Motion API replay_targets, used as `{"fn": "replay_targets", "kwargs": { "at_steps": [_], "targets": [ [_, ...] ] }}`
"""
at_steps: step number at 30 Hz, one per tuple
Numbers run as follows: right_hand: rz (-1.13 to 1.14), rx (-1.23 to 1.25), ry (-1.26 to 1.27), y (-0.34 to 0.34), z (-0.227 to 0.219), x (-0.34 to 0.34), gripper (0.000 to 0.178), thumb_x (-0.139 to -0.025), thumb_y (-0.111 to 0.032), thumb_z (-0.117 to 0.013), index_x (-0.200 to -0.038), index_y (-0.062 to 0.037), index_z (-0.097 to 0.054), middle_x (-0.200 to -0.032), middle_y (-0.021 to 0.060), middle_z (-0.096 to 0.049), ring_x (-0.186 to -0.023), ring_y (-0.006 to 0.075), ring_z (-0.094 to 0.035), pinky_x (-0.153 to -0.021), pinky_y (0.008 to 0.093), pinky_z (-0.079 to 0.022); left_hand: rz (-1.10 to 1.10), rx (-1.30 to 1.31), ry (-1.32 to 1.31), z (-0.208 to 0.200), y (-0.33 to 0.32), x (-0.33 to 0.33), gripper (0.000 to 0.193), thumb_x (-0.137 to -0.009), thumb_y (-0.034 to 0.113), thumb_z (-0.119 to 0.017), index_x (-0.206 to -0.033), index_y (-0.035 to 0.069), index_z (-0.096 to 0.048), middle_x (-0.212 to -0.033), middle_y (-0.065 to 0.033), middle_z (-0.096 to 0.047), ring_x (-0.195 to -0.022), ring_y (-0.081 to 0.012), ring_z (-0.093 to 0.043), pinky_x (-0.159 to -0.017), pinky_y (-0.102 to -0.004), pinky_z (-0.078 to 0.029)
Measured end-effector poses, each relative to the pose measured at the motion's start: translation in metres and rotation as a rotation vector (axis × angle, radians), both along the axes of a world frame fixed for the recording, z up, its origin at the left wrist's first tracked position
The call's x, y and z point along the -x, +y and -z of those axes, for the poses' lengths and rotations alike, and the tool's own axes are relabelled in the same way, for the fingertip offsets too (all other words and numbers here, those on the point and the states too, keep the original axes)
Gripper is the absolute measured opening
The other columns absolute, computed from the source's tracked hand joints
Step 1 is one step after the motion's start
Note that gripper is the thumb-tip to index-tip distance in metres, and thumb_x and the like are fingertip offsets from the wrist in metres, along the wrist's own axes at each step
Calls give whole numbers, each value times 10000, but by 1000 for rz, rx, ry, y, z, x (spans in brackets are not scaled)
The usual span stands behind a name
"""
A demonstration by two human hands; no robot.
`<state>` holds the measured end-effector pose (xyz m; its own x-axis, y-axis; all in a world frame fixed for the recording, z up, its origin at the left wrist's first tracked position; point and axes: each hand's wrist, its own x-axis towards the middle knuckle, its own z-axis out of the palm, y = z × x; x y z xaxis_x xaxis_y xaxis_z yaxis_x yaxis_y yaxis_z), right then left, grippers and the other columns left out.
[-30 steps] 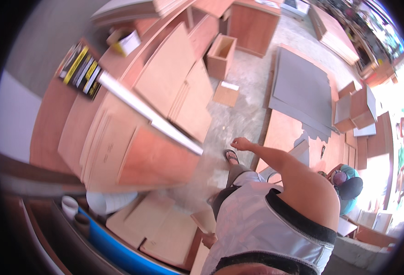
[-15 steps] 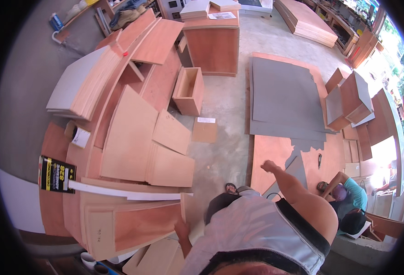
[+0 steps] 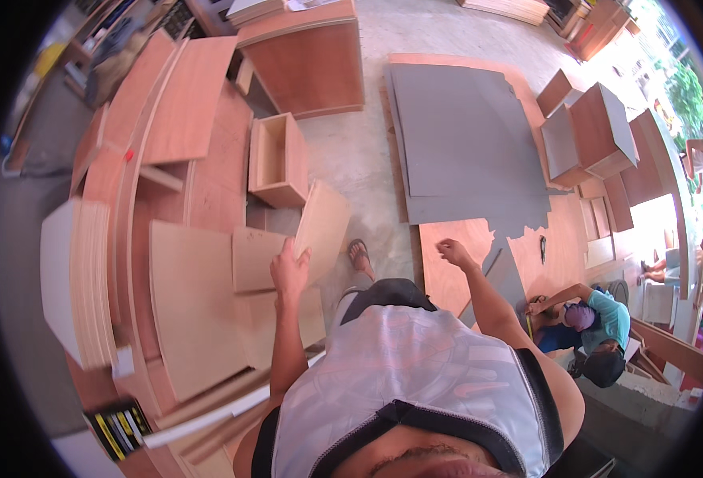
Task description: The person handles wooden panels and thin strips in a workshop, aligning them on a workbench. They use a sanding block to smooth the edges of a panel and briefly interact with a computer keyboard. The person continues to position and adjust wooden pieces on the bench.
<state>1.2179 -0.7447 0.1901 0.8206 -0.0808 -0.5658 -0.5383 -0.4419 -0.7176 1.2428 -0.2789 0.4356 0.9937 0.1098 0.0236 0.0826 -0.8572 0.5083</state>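
A thin tan wooden panel [image 3: 324, 229] stands tilted at my left, with my left hand [image 3: 289, 272] closed on its lower left edge. Beside and partly beneath it lie a smaller tan panel [image 3: 257, 256] and a large tan panel [image 3: 196, 307] on the left-hand stack. My right hand [image 3: 453, 252] hangs in the air above a reddish plywood sheet [image 3: 441, 275], its fingers loosely curled and slightly apart. Nothing shows in it. A grey strip [image 3: 504, 275] lies close to that hand on the plywood.
An open wooden box [image 3: 280, 163] and a wooden cabinet [image 3: 308, 68] stand ahead on the left. Grey sheets [image 3: 471, 143] cover the plywood. A co-worker in a teal shirt [image 3: 610, 315] crouches at the right. A dark-handled tool [image 3: 543, 249] lies near them.
My left hand has come up and forward from the lower left, bringing the panel with it. My right hand has shifted slightly left and nearer. The whole view has turned with my head.
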Motion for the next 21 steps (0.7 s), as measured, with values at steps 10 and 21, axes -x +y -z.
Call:
{"fn": "replay_targets", "kwargs": {
  "at_steps": [10, 21],
  "targets": [
    [796, 5, 394, -83, -27, 12, 426, -989, -381, -596, -1297, -86, -583, -1103, 96, -682, -925, 232, -672, -829, 497, -519, 239, 459, -74, -49, -67, -308, 387, -850, 189, -780, -1191, 57, -654, -934, -206, -743, -878, -364, -737, -748, -437, -554],
    [585, 209, -625, -106, -205, -405, 583, -971, -461, -658, -1281, 31, -612, -1183, 179, -700, -1136, 274, -656, -984, 377, -495, 756, 438, -46, -89, -242, -556, 381, -833, 136, -773, -1191, 44, -680, -941, -203, -742, -859, -305, -746, -757, -380, -568]
  ]
}}
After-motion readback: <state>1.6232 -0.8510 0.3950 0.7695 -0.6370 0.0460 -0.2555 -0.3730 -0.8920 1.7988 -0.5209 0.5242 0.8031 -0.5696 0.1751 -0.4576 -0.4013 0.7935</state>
